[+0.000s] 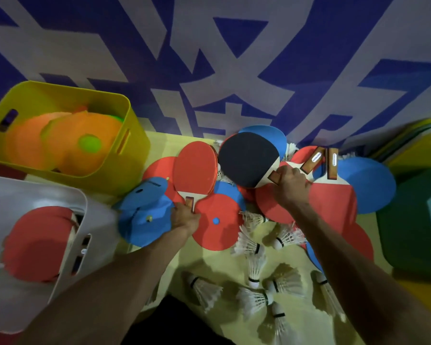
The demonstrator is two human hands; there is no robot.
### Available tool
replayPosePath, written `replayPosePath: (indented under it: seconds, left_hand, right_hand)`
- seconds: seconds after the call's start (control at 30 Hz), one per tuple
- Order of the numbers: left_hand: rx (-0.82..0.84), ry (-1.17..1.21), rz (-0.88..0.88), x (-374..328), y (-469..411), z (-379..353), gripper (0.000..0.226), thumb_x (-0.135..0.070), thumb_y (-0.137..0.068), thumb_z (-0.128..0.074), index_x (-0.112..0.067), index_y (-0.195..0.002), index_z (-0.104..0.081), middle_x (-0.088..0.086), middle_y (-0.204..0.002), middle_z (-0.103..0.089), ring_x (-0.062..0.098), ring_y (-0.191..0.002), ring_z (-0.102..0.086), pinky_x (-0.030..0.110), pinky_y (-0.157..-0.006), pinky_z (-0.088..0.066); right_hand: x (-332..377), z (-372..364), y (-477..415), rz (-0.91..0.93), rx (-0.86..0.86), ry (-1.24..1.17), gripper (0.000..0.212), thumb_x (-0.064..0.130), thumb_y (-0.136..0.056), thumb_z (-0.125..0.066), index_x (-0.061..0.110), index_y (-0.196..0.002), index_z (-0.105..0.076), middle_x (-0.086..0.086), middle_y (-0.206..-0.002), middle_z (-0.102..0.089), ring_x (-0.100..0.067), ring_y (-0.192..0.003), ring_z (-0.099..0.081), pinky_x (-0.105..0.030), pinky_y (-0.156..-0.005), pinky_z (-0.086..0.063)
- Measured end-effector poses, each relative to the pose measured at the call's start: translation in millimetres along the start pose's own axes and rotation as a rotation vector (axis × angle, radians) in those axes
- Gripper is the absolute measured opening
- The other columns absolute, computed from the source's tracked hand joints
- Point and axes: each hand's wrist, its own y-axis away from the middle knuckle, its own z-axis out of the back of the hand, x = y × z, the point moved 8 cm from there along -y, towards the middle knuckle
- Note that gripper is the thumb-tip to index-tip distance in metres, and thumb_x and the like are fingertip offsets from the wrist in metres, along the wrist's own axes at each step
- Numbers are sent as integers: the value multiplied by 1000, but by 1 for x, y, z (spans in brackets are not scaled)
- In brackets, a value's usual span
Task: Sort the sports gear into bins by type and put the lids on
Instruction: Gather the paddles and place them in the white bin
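A heap of red and blue table tennis paddles [334,195] covers the middle of the table. My left hand [186,217] grips the wooden handle of a red paddle [195,168], blade pointing away from me. My right hand [290,186] grips the handle of a black-faced paddle [248,161]. A white bin [35,195] at the left holds red paddles. A yellow bin [132,115] behind it holds orange discs and a green ball. Several white shuttlecocks [253,245] lie on the table near me.
A dark green bin [408,220] stands at the right edge. Yellow lids [418,140] are stacked behind it. A blue and white banner wall [234,58] rises directly behind the table. Blue and red discs [144,215] lie among the paddles.
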Motion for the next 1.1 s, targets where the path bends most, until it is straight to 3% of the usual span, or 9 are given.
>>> replayPosePath:
  seconds: [0.2,0.3,0.43,0.57,0.77,0.87,0.93,1.0,1.1]
  left_hand:
    - [22,88,6,1,-1,8,15,-12,-82,-65,0,-90,-60,17,-94,-64,32,-86,-62,37,-74,-53]
    - [102,184,-8,-4,12,18,12,-12,-82,-67,-2,-82,-61,12,-90,-68,27,-85,-64,38,-77,-55]
    - [105,225,-64,-17,26,39,26,-5,-82,-64,-10,-61,-50,2,-66,-52,16,-64,-49,26,-61,-39]
    - [103,234,-165,-35,43,59,6,-9,-80,-65,-5,-75,-63,5,-73,-56,17,-70,-51,28,-65,-41]
    - [121,334,-249,-49,64,100,1,-10,-83,-67,-9,-83,-67,5,-80,-65,15,-73,-60,25,-64,-47]
    - [153,392,-293,-58,73,130,4,-6,-86,-65,-7,-83,-68,9,-76,-67,15,-62,-65,24,-59,-54]
    - [148,434,-342,-65,80,158,7,-7,-86,-65,-7,-92,-69,10,-80,-68,18,-68,-65,25,-65,-53]
    - [128,495,-383,-66,82,188,14,-5,-86,-64,-8,-98,-70,10,-86,-69,20,-74,-64,25,-69,-53]
    - [85,567,-420,-59,88,237,22,-4,-86,-63,-5,-108,-67,11,-92,-67,17,-73,-63,24,-61,-52]
  right_hand:
    - [5,8,1,108,-16,173,36,24,-91,-52,2,-120,-49,-19,-118,-53,-38,-112,-49,-47,-92,-42]
    - [11,11,3,124,36,216,40,28,-91,-54,2,-120,-50,-19,-119,-53,-36,-113,-50,-44,-88,-44]
    - [19,23,9,81,-7,330,35,24,-91,-51,7,-122,-49,-13,-122,-53,-34,-117,-50,-43,-86,-47]
    - [26,33,20,25,8,274,36,20,-82,-65,8,-114,-55,-13,-117,-59,-34,-109,-57,-42,-84,-49]
    - [44,43,40,-20,11,0,27,29,-92,-53,3,-95,-62,-15,-91,-65,-33,-87,-63,-34,-69,-46]
    - [63,48,51,-8,10,-118,31,31,-91,-55,5,-75,-62,-12,-71,-66,-27,-66,-63,-33,-62,-49]
    - [81,52,59,-8,7,-186,32,30,-89,-58,5,-69,-62,-8,-58,-59,-23,-54,-57,-27,-56,-43]
    - [102,54,65,-14,-2,-264,25,23,-84,-62,0,-75,-68,-10,-61,-58,-24,-59,-56,-26,-60,-42]
    - [137,59,73,9,-52,-355,26,18,-81,-64,4,-59,-60,-8,-52,-48,-24,-58,-49,-27,-57,-39]
